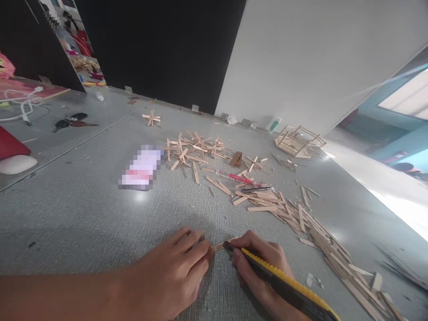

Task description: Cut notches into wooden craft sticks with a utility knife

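On the table (100,223), between both hands, lies a small wooden stick (219,247); left hand (177,272) holding its end, right hand (264,247) gripping a cutter (284,283). Light strokes, blade (227,245) angled clear!

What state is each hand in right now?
Left hand: at a wooden stick; pinching or pressing, can't tell.
Right hand: closed around a utility knife.

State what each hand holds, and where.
Right hand: yellow-and-black utility knife, gripped near its blade end. Left hand: wooden stick, held at its left end.
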### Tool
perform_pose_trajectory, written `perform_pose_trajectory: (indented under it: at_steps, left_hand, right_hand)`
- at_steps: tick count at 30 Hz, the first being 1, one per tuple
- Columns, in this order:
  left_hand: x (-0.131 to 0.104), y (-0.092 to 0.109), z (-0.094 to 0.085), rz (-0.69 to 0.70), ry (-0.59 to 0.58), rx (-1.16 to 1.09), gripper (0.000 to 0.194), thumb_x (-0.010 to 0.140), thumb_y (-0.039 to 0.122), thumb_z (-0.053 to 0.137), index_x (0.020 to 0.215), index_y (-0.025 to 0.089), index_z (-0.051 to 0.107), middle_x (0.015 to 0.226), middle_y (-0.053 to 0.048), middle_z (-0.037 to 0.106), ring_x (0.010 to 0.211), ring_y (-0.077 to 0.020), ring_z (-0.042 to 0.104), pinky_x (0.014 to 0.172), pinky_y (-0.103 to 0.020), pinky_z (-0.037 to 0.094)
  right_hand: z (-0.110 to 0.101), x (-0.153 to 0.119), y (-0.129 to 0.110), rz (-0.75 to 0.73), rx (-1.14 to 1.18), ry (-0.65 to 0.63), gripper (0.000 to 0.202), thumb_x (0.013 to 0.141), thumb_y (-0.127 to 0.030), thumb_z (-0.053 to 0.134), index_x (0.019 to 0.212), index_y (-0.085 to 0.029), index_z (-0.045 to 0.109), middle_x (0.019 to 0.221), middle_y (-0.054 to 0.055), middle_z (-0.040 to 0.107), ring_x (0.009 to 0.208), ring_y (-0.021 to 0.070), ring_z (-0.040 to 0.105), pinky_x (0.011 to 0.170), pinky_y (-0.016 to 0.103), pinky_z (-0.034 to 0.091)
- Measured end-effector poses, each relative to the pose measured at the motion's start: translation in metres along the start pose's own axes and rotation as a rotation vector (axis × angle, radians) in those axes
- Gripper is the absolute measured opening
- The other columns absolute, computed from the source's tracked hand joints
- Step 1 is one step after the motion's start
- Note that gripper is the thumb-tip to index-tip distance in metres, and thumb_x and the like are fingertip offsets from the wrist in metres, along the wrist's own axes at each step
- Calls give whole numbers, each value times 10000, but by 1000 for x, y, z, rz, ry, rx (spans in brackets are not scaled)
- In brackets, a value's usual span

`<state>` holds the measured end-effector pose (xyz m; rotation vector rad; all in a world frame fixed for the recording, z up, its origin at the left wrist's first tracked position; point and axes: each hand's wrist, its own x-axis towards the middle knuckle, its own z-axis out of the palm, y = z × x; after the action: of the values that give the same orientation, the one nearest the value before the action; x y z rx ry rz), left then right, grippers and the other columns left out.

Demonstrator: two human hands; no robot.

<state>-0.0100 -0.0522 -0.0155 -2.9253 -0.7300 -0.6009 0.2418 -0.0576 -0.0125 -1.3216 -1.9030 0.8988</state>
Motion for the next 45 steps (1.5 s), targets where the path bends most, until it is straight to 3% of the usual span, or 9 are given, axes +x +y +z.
perform_pose_trajectory:
  at_steps: [12,18,22,27,30,34,37,42,45]
  left_hand:
    - [2,-3,0,-6,-19,-27,182,1011,173,596,1142,93,695,1137,-115,725,1061,-304,646,915,-446,519]
    - [3,-10,-3,6,22,-46,193,1023,67,543,1122,122,699,1003,-80,720,933,-259,618,876,-412,491]
    - [5,-19,-9,17,24,-111,241,994,-8,529,1053,142,708,893,-57,701,835,-231,578,854,-390,473]
    - [8,-29,-10,67,28,-185,194,950,-8,587,968,151,696,921,-63,707,838,-227,570,843,-377,481]
    - [5,-20,-9,50,81,-104,202,975,-8,543,1032,106,700,972,-97,715,864,-237,597,863,-399,494]
    - [-3,5,-10,-49,0,-16,269,1012,133,567,1254,96,677,1173,-134,723,1071,-300,646,1001,-466,493]
    - [-5,15,-16,-51,-54,-12,330,1056,285,569,1343,149,658,1345,-137,690,1252,-327,614,1108,-489,462]
    - [2,9,-28,-6,-162,-66,409,1104,360,499,1491,250,573,1468,-145,625,1344,-358,583,1119,-539,472]
    - [6,6,-29,-14,-212,-112,452,1106,423,505,1533,278,538,1484,-154,605,1382,-393,550,1122,-582,464]
  right_hand:
    - [1,0,-1,33,-15,9,249,1018,-380,571,883,-202,682,535,-44,551,423,115,508,444,231,388]
    - [-3,-2,-1,32,-35,-49,274,1010,-400,571,841,-214,680,568,-27,583,467,126,543,497,243,421]
    - [-2,-9,2,62,-34,-7,263,1005,-421,581,852,-231,679,583,-27,626,462,123,556,576,264,477]
    - [1,-14,2,101,34,-24,213,978,-443,609,929,-240,649,630,-20,669,459,129,581,548,270,467]
    - [1,-13,1,114,22,-68,240,996,-458,574,921,-238,633,670,-10,688,473,125,590,611,289,495]
    - [-1,-10,0,116,23,-107,276,1012,-481,548,935,-231,633,689,-4,688,473,123,578,582,281,478]
    - [-1,-10,-1,110,-5,-82,307,1025,-490,531,913,-229,650,669,-12,684,480,123,564,664,305,502]
    - [-2,-10,-2,69,-119,-57,371,1032,-506,512,817,-243,663,669,0,691,631,171,625,741,337,464]
    - [-1,-9,-4,70,-139,-38,370,1043,-494,496,815,-245,649,661,-7,686,614,164,614,740,335,455]
